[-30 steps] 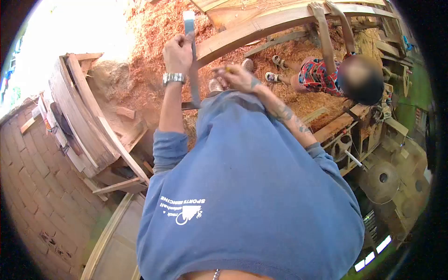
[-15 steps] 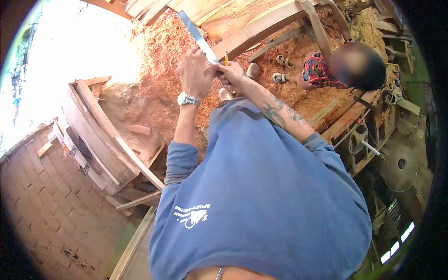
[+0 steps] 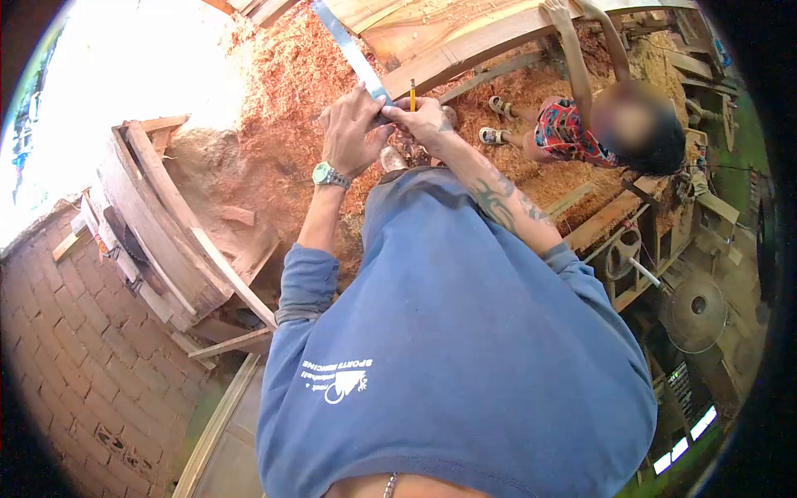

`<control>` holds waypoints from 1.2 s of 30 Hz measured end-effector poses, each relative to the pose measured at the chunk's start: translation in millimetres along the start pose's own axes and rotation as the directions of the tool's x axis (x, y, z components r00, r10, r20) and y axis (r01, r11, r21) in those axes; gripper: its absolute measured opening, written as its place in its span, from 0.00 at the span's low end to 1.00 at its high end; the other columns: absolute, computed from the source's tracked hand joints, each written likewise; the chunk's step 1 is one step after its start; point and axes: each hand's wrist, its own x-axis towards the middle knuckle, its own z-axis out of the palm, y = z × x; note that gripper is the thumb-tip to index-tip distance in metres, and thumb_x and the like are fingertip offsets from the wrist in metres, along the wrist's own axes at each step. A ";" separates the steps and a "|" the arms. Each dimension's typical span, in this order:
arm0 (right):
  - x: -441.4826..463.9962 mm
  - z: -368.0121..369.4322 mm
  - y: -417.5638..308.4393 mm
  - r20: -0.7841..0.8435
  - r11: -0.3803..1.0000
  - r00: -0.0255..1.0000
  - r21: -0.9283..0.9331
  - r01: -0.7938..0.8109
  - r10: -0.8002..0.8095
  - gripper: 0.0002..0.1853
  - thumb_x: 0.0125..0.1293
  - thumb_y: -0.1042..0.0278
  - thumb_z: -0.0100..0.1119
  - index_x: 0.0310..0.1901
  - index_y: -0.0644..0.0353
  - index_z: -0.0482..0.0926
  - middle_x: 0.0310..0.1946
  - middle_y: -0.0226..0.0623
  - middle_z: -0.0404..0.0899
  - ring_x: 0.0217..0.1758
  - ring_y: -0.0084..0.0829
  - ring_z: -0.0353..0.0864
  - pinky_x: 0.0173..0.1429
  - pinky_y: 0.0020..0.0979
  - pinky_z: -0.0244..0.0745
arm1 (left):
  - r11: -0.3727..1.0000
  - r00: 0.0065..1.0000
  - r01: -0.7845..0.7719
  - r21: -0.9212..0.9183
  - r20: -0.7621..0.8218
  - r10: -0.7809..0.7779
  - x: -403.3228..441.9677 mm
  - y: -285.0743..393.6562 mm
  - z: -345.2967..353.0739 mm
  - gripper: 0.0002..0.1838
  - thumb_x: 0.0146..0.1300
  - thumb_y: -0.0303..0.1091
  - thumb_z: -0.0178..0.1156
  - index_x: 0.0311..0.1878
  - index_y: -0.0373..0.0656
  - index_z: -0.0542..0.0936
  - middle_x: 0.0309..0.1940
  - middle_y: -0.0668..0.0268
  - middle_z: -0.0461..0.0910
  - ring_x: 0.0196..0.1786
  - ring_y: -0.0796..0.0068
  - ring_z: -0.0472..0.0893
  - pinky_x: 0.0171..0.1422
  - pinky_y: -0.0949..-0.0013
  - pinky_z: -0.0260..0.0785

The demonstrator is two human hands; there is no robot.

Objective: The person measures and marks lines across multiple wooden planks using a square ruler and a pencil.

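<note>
A thin, flat, blue-grey metal strip (image 3: 353, 51), like a steel ruler or blade, points up and away from my hands. At its near end, the fingers of my left hand (image 3: 353, 133) are bent against it; a watch is on that wrist. My right hand (image 3: 422, 123) meets the left at the same end, its thumb and fingers pinched by the strip. A yellow pencil (image 3: 413, 95) stands up out of my right hand's fingers. How the grip on the strip is shared between the hands is partly hidden.
Long wooden boards (image 3: 465, 51) lie ahead, where another person (image 3: 573, 129) rests both hands on the wood. Reddish shavings (image 3: 278, 100) cover the ground. Stacked timber (image 3: 158, 216) stands left by a brick wall (image 3: 83, 357); a round fan-like disc (image 3: 697, 307) is at right.
My left hand has come in closer to the right hand, its fingers now at the strip's near end. The pencil shows more upright. The view has shifted slightly.
</note>
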 end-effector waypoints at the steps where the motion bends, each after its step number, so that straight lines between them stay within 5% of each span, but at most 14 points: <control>1: -1.0 2.0 -3.8 -0.016 0.999 1.000 -0.051 0.017 -0.018 0.17 0.66 0.60 0.76 0.45 0.67 0.91 0.33 0.33 0.90 0.31 0.24 0.84 0.40 0.28 0.79 | 1.000 0.999 0.006 -0.012 -0.033 -0.007 -0.9 -4.3 5.7 0.25 0.60 0.45 0.75 0.62 0.56 0.87 0.75 0.52 0.73 0.70 0.49 0.76 0.73 0.49 0.64; 2: -2.4 2.6 -8.1 -0.024 0.995 0.999 -0.094 0.037 -0.040 0.18 0.66 0.60 0.76 0.47 0.68 0.91 0.39 0.38 0.92 0.39 0.26 0.88 0.49 0.30 0.81 | 1.000 0.998 0.013 -0.024 -0.065 -0.015 -2.0 -7.6 9.5 0.25 0.60 0.46 0.76 0.62 0.56 0.87 0.74 0.51 0.73 0.70 0.49 0.76 0.73 0.49 0.64; 5: -11.9 6.1 -17.9 -0.054 0.984 0.995 -0.167 0.070 -0.080 0.18 0.66 0.59 0.76 0.47 0.68 0.91 0.40 0.41 0.93 0.42 0.26 0.89 0.50 0.30 0.82 | 1.000 0.997 -0.019 0.025 -0.074 0.021 -5.5 -15.8 16.1 0.25 0.59 0.45 0.75 0.61 0.56 0.86 0.72 0.45 0.73 0.69 0.50 0.75 0.72 0.49 0.62; 22: -2.9 4.0 5.2 0.004 0.979 0.981 -0.067 0.193 -0.193 0.14 0.72 0.61 0.70 0.48 0.65 0.91 0.38 0.37 0.92 0.42 0.24 0.88 0.50 0.30 0.81 | 0.997 0.998 0.014 0.071 -0.054 -0.010 -11.8 -16.8 18.3 0.26 0.60 0.52 0.74 0.62 0.61 0.87 0.68 0.57 0.78 0.68 0.54 0.77 0.71 0.51 0.63; 25: -3.7 5.1 3.2 0.004 0.980 0.984 -0.093 0.176 -0.177 0.16 0.74 0.60 0.70 0.50 0.67 0.89 0.35 0.30 0.85 0.33 0.19 0.84 0.30 0.26 0.90 | 0.999 0.998 0.030 0.032 -0.052 -0.028 -12.9 -16.2 18.8 0.25 0.59 0.49 0.75 0.60 0.61 0.87 0.69 0.58 0.77 0.68 0.55 0.75 0.72 0.50 0.62; 28: -6.1 6.8 1.6 -0.023 0.978 0.984 -0.112 0.175 -0.178 0.16 0.74 0.60 0.69 0.49 0.67 0.89 0.33 0.29 0.84 0.32 0.18 0.82 0.28 0.27 0.89 | 0.999 0.998 0.029 0.026 -0.054 -0.028 -13.0 -16.5 18.7 0.24 0.59 0.49 0.74 0.60 0.61 0.87 0.68 0.58 0.78 0.68 0.55 0.75 0.71 0.50 0.62; 36: -3.9 6.3 6.2 -0.045 0.953 0.963 -0.166 0.255 -0.265 0.16 0.72 0.59 0.70 0.46 0.66 0.92 0.34 0.35 0.91 0.36 0.22 0.86 0.43 0.29 0.80 | 0.998 0.998 0.026 0.055 -0.059 -0.023 -12.8 -15.9 20.3 0.22 0.61 0.52 0.73 0.58 0.60 0.88 0.67 0.58 0.78 0.68 0.54 0.75 0.71 0.50 0.62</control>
